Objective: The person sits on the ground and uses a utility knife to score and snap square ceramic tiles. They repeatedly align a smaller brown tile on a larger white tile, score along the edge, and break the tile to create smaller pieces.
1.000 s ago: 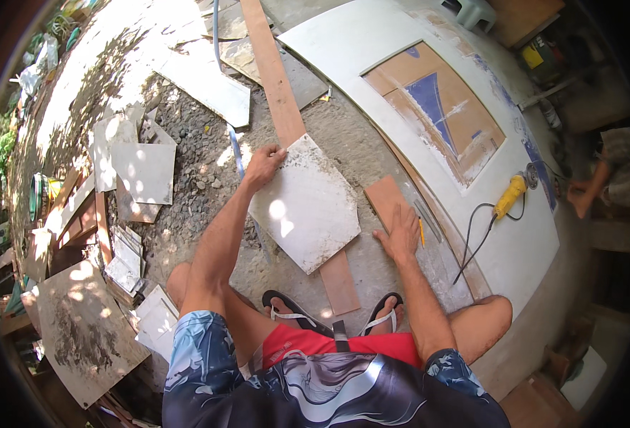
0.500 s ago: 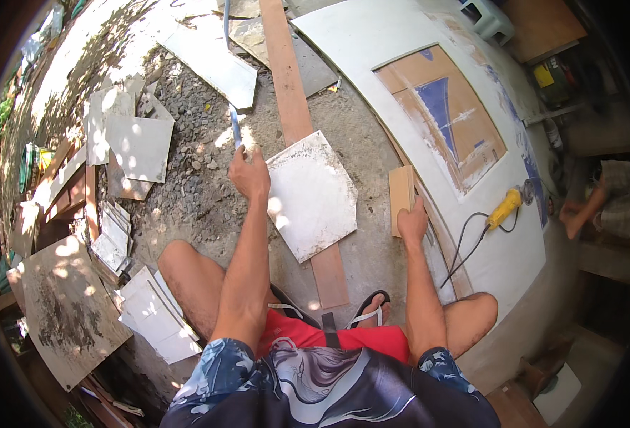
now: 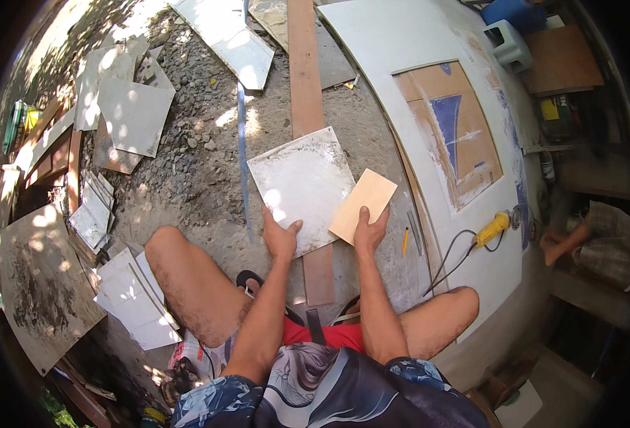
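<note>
My left hand (image 3: 280,235) grips the lower-left edge of a pale square tile (image 3: 299,178) with a speckled, dirty surface, thumb on top. The tile lies over a long brown plank (image 3: 305,71). My right hand (image 3: 370,230) holds a small light wooden board (image 3: 367,198), thumb on its face, against the tile's lower-right side. A yellow pencil (image 3: 405,241) and a thin grey strip (image 3: 415,232) lie on the concrete to the right of that hand.
Broken tiles (image 3: 133,118) and scrap wood lie left on gravel (image 3: 193,143). At right is a white panel (image 3: 365,36) with a cut-out, bearing a yellow angle grinder (image 3: 492,230) and cord. A blue strip (image 3: 245,185) lies ahead. Another person's leg (image 3: 570,241) shows far right.
My right hand has picked up the wooden board and moved it leftward to the tile. My left hand has shifted from the tile's upper-left edge down to its lower-left, and the tile has turned.
</note>
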{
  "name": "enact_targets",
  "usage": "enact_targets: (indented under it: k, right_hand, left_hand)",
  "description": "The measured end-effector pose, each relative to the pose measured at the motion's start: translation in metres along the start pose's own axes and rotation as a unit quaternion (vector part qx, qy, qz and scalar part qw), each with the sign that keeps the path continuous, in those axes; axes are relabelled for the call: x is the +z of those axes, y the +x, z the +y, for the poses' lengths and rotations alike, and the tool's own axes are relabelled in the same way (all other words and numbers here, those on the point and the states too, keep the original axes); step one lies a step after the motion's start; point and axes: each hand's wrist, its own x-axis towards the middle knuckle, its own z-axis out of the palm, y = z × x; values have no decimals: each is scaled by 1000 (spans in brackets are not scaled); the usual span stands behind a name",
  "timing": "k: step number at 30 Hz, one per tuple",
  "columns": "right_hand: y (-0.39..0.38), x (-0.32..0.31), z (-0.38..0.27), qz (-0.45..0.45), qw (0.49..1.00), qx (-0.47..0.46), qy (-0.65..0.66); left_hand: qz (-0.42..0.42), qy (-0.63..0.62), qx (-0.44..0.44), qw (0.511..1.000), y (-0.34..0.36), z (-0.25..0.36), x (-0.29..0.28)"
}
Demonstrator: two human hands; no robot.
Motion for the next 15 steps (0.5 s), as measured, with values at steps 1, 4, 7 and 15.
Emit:
enact_targets:
  k: [1, 4, 7, 15]
  right_hand:
    - [3, 5, -2, -8, 1000, -23, -11]
    - [24, 22, -10, -33, 996, -73, -47]
    - [60, 48, -46, -70, 990, -86, -84]
    - [55, 109, -107, -200, 947, -198, -152]
  left_hand:
    - [5, 1, -1, 1000, 0, -2, -1]
    - [0, -29, 4, 1000, -2, -8, -1]
    - [-16, -47, -2, 999, 0, -4, 1]
    - [5, -62, -11, 998, -3, -2, -3]
